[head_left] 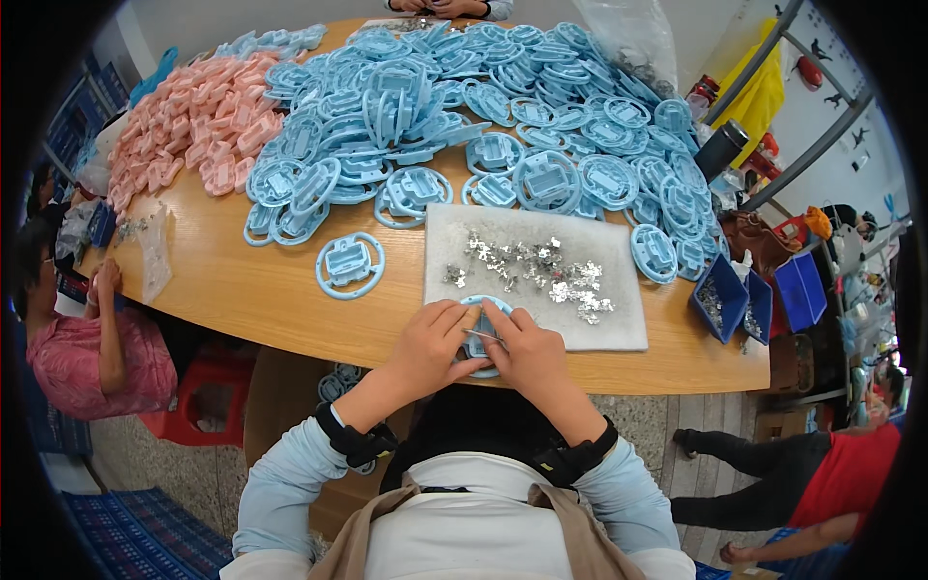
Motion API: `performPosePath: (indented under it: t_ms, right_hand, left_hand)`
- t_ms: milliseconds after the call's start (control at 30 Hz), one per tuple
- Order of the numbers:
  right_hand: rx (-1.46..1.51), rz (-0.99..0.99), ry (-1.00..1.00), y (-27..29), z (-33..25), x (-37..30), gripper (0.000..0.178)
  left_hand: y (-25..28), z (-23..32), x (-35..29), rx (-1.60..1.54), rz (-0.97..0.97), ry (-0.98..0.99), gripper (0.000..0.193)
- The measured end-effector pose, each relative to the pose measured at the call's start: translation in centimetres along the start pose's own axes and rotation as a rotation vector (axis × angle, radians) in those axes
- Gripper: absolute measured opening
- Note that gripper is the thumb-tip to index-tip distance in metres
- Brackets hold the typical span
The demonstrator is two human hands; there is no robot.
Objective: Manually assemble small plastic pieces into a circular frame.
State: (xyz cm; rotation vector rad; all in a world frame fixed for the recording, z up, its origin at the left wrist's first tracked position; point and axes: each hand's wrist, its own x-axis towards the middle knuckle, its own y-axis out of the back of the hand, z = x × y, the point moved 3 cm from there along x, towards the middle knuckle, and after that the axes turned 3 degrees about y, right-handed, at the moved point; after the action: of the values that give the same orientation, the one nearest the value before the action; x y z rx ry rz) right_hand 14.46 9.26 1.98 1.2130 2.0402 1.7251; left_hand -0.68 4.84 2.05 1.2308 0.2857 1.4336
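Observation:
Both my hands are over a light blue plastic ring-shaped part (468, 304) at the table's front edge. My left hand (427, 344) grips its left side, fingers curled over the rim. My right hand (529, 350) is closed at the right side, with a thin metal tool (486, 336) sticking out from its fingers across the part's middle. My fingers hide much of the part's centre. Just beyond, small shiny metal pieces (522, 263) lie scattered on a white foam pad (619, 329). To the left lies another blue ring part (349, 266), flat on the table.
A large heap of blue ring parts (387, 106) covers the table's far side, beside a pile of pink parts (208, 121). Blue bins (725, 300) and a dark bottle (720, 150) stand at right. People are at the left, right and far edge.

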Motion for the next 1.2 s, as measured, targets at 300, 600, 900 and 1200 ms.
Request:
performPosePath:
  t_ms: [300,600,900,1200]
  right_hand:
    - [0.384,0.173,-0.171,0.6,1.4,-0.4,0.04]
    - [-0.015,-0.108,-0.105,0.7,-1.0,-2.3,0.047]
    - [-0.071,-0.065,-0.064,0.3,-1.7,-2.1,0.046]
    - [-0.218,-0.167,-0.055,0.0,-2.7,-1.0,0.041]
  left_hand:
    - [-0.3,0.1,0.6,0.071,-0.117,-0.061,0.065]
    - [-1.0,-0.7,0.8,-0.132,-0.019,0.141,0.065]
    - [-1.5,-0.9,0.7,-0.179,0.031,0.149,0.062]
    - [-1.5,-1.1,1.0,-0.154,0.045,0.137,0.057]
